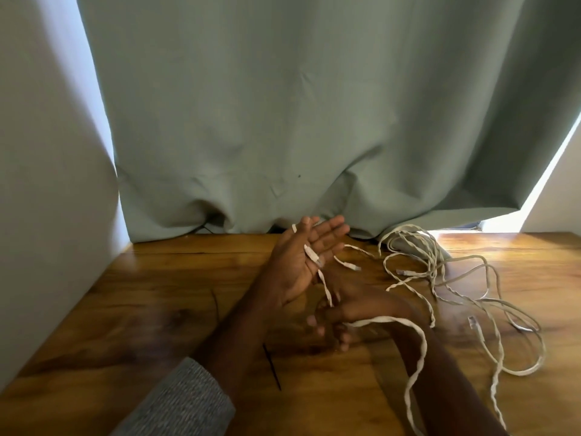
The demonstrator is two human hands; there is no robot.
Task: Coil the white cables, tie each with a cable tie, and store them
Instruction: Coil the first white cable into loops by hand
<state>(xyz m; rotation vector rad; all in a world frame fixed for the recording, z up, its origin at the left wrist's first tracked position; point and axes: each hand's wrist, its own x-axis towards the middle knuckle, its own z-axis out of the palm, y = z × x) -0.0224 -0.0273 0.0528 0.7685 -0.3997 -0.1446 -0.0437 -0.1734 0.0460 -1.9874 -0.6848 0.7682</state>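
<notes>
**Starting the first coil of a white cable**

A person sits at a wooden table (pixel 157 294) with a green curtain (pixel 283 105) hanging behind it. The left hand (pixel 301 262) is raised, palm open and fingers straight, with the plug end of one white cable (pixel 325 287) lying across the palm and looping over a fingertip. From there the cable runs down and toward the viewer to the right hand (pixel 342 313), which pinches it with curled fingers, then trails off over the right forearm to the near edge of the table. The stretch between the hands runs roughly upright, plug end uppermost.

The other cables (pixel 456 278) lie in a loose tangle on the table to the right, near the curtain, not yet coiled. No cable tie is visible.

This looks like the first wrap of coiling. The next move likely calls for winding the cable round the open left hand while the right feeds slack, keeping the flat cable from twisting.
</notes>
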